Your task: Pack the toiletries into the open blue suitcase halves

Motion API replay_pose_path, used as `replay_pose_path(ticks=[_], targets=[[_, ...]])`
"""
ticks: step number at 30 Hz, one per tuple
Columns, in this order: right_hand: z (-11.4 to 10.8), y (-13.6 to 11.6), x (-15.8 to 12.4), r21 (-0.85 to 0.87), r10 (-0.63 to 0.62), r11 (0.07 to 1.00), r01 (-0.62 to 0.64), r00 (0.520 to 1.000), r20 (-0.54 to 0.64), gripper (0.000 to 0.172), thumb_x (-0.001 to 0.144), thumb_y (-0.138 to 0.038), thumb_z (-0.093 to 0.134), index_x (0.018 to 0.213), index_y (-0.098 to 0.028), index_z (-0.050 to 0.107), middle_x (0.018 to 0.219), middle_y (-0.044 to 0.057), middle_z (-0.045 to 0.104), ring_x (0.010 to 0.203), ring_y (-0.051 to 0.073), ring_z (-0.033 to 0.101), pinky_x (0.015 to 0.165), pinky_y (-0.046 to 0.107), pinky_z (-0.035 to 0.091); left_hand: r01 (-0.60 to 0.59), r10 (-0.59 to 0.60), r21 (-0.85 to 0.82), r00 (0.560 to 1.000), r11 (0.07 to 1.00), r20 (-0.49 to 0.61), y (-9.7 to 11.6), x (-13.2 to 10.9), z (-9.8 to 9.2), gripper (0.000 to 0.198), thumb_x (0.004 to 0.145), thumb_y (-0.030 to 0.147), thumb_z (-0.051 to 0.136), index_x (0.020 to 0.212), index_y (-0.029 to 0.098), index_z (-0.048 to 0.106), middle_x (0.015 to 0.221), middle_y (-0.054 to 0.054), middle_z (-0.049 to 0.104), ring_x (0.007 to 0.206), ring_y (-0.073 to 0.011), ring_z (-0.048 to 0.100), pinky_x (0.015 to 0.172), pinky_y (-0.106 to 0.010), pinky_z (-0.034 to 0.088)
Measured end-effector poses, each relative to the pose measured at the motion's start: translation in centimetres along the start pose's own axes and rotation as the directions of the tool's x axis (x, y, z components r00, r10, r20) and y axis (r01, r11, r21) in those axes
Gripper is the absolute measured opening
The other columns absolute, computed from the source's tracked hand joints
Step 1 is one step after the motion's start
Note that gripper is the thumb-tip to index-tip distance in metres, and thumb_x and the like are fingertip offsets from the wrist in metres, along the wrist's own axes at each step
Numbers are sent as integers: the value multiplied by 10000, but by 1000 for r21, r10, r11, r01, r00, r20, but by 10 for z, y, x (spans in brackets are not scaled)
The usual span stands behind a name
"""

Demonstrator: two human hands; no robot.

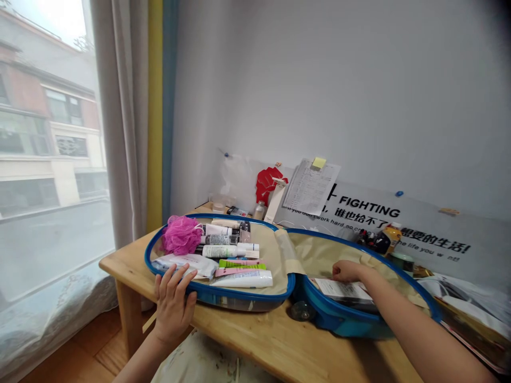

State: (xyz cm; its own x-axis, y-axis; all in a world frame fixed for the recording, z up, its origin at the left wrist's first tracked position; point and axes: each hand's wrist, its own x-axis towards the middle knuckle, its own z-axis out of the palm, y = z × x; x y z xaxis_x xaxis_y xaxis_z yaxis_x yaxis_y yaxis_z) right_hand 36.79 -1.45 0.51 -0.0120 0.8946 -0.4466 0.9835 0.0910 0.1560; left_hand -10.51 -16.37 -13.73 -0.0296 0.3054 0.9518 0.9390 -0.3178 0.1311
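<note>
A blue-edged suitcase (255, 304) lies open on the wooden table, both halves facing up. My left hand (175, 298) rests at the near left rim, fingers spread and holding nothing, its tips by a white soft pack (187, 264). That half also holds a pink bath puff (181, 235), a white bottle (219, 251), a white tube (245, 279), a green packet (239, 264) and several other tubes. In the right half, my right hand (346, 271) is closed just above a white printed card or box (339, 289). Whatever its fingers hold is hidden.
The wooden table (139, 260) has its left corner near the window and curtain (123, 133). A clear round object (302, 310) sits under the hinge side. Behind the case stand a yellow-and-black bottle (389, 238) and a small bottle (259, 210). Plastic bags (471, 298) lie at right.
</note>
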Motion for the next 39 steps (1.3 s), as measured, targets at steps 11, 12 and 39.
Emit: replay_pose_path(ticks=[11, 12, 39], targets=[[-4, 13, -8, 337, -33, 935, 108, 975, -221, 265, 805, -443, 567, 711, -198, 527, 780, 38, 652, 762, 160, 609, 690, 297, 479, -33, 33, 29, 999, 999, -7, 2, 2, 0, 381, 884, 205, 411, 1260, 195, 469, 1229, -129, 544, 1385, -242, 274, 1164, -469, 98], [-6, 14, -10, 386, -21, 914, 120, 967, -253, 299, 801, -492, 533, 714, -207, 503, 805, 52, 663, 746, 166, 620, 651, 292, 477, -33, 33, 32, 999, 999, -6, 2, 2, 0, 377, 884, 206, 409, 1256, 195, 470, 1229, -129, 544, 1385, -242, 274, 1163, -470, 97], [-39, -184, -51, 82, -509, 708, 701, 588, -629, 120, 811, -287, 510, 822, -215, 605, 926, 32, 637, 870, 144, 577, 802, 278, 447, -23, 23, 32, 1000, 999, 2, 1, 0, 1, 401, 880, 220, 416, 1278, 210, 469, 1240, -119, 553, 1389, -243, 274, 1164, -477, 103]])
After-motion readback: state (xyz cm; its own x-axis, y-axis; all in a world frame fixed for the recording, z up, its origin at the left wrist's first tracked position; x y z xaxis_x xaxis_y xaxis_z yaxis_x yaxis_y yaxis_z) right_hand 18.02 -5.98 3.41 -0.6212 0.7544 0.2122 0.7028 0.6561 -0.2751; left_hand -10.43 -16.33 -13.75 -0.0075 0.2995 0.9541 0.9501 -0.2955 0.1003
